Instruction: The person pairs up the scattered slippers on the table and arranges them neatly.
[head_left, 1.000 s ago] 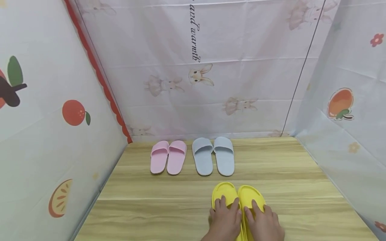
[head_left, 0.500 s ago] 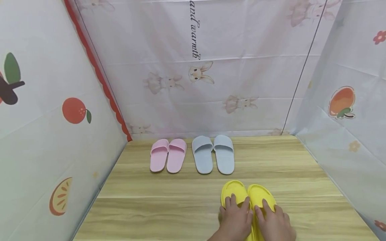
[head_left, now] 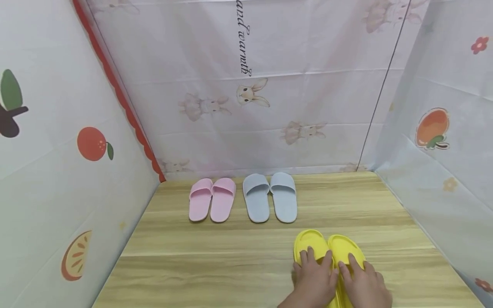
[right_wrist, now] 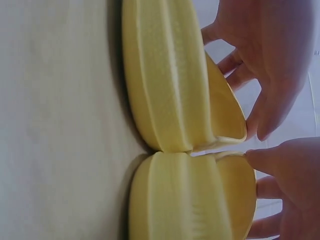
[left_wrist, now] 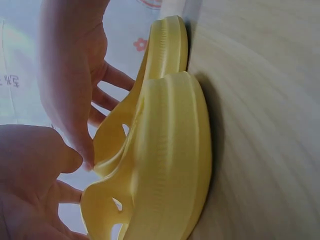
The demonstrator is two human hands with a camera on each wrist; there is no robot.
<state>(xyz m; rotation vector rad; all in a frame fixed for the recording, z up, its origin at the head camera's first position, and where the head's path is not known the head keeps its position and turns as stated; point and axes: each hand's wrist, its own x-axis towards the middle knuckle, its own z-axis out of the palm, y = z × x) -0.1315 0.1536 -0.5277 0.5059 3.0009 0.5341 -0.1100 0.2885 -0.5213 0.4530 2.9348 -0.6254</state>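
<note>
Two yellow slippers stand side by side at the lower right of the head view: a left yellow slipper and a right yellow slipper. My left hand grips the left one across its strap, thumb toward the inner side and fingers spread over the top. Over the strap of the other, my right hand holds it in the same way. Both wrist views show the fingers at the strap edges, and the yellow soles resting on the floor. In the head view the hands cover the heel ends.
Against the back wall, toes inward, stand two pink slippers and two grey-blue slippers. Wood-patterned floor lies before them. Printed cloth walls border it at the left, back and right.
Both hands have slid the yellow slippers to the right across the floor, keeping them side by side. The pink and grey-blue slippers have stayed put; the head view has shifted slightly.
</note>
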